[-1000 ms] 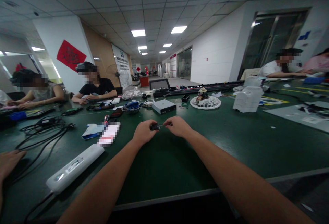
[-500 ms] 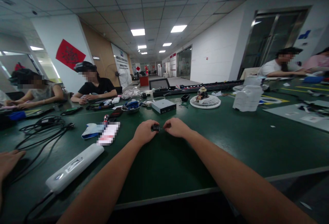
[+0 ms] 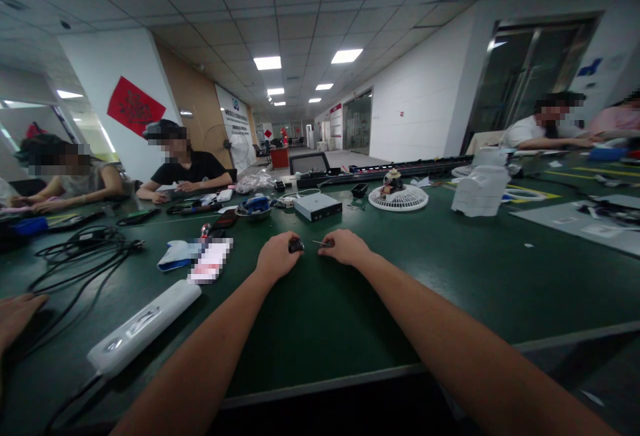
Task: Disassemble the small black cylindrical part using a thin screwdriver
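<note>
Got a tiny black part (image 3: 296, 245) pinched in the left hand (image 3: 277, 256), and a thin metal pin (image 3: 321, 243) poking from the right hand (image 3: 345, 247), just beside it.

Left hand (image 3: 277, 256) curled, right hand (image 3: 345, 247) just beside

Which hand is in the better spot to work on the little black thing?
Probably the left hand: the small black part sits right at its fingers. The right hand is apart from it, with only a thin metal pin at its fingertips.
</note>
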Action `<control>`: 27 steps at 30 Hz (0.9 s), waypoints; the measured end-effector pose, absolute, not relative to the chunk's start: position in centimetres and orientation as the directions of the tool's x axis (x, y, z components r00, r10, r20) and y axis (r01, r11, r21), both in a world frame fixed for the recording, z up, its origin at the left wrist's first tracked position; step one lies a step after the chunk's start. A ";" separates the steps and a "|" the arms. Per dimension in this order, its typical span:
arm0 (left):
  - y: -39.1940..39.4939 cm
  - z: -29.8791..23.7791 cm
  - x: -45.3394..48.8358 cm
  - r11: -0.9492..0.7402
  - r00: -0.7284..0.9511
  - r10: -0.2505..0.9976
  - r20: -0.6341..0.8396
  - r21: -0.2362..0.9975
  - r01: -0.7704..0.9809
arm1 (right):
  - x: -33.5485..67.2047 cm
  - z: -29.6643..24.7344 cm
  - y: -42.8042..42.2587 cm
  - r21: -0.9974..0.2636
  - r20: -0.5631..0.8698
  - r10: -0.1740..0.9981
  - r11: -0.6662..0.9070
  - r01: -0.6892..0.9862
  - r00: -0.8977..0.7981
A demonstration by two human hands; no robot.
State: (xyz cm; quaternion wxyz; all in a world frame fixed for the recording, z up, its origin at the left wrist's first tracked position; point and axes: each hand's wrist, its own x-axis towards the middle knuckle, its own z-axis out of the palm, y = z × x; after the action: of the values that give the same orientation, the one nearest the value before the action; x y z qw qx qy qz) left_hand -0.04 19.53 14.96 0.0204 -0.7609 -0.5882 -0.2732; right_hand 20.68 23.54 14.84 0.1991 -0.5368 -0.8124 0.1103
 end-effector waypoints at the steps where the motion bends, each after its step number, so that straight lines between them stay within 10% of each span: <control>1: 19.5 15.0 0.0 -0.310 0.165 0.885 0.436 0.287 0.906 | 20.5 14.8 23.5 -0.387 0.206 0.914 0.405 0.828 -0.350; 16: 19.3 15.0 0.5 -0.408 0.256 0.853 0.454 0.277 0.870 | 19.4 14.0 24.4 -0.845 0.200 0.908 0.350 0.405 -0.368; 27: 18.7 15.5 0.9 -0.527 0.361 0.814 0.454 0.318 0.788 | 19.7 14.9 23.2 -0.714 0.329 0.871 0.482 0.509 -0.364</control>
State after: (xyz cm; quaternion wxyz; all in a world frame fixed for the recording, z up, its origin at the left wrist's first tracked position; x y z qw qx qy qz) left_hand 0.88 18.74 15.51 -0.0226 -0.8247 -0.4857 -0.2888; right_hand 19.66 23.23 14.91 0.3532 -0.4396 -0.7849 0.2567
